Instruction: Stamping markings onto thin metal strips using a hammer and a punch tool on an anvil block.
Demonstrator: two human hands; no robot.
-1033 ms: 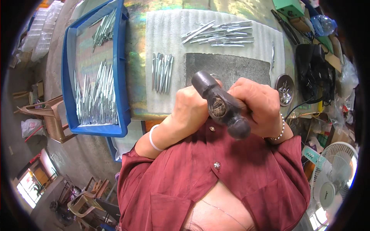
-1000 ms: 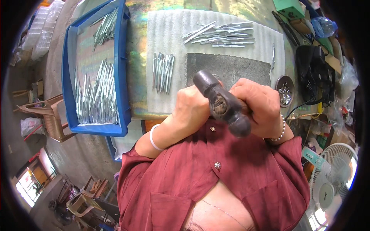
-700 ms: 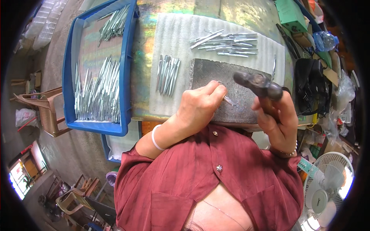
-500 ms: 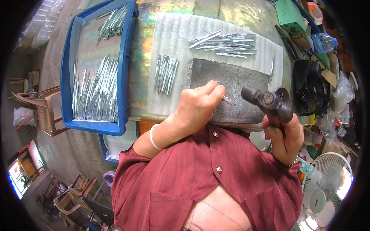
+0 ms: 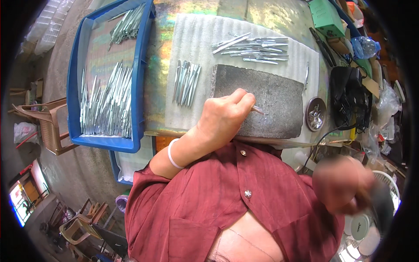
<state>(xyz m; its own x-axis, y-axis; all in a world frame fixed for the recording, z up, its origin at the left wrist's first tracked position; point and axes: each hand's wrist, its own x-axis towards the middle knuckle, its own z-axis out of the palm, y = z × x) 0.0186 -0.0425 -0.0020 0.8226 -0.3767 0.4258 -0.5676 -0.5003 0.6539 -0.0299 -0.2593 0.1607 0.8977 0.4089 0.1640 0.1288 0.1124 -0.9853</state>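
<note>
— Workbench first: what covers it?

— A shiny, rainbow-sheened top with a white ribbed foam mat (image 5: 200, 39) laid over it. On that mat sits a grey stone block (image 5: 270, 96), rough and rectangular — take it as the landmark.

— And the hands?

— The left hand (image 5: 224, 115) rests on the block's near left part, fingers pinched together on a small thin metal piece (image 5: 258, 110) whose tip lies against the block's top face. A white bangle (image 5: 173, 153) circles that wrist. The right hand (image 5: 342, 183) is off the bench, below and right of the block, heavily blurred; it seems wrapped round a dark hammer (image 5: 379, 203), though I cannot tell how the fingers lie.

— What lies around the block?

— Just left of it, on the mat, a small bundle of flat silvery metal strips (image 5: 185, 83). Beyond its far edge, a looser scatter of strips (image 5: 255, 46). Well to its left, a blue plastic tray (image 5: 139, 87) holding many more. Right of the block, a small round metal dish (image 5: 315, 114) with bright bits inside, then a black bag (image 5: 349, 100). Far right of it, a green box (image 5: 325, 17) and a clear plastic bottle (image 5: 365, 46).
</note>
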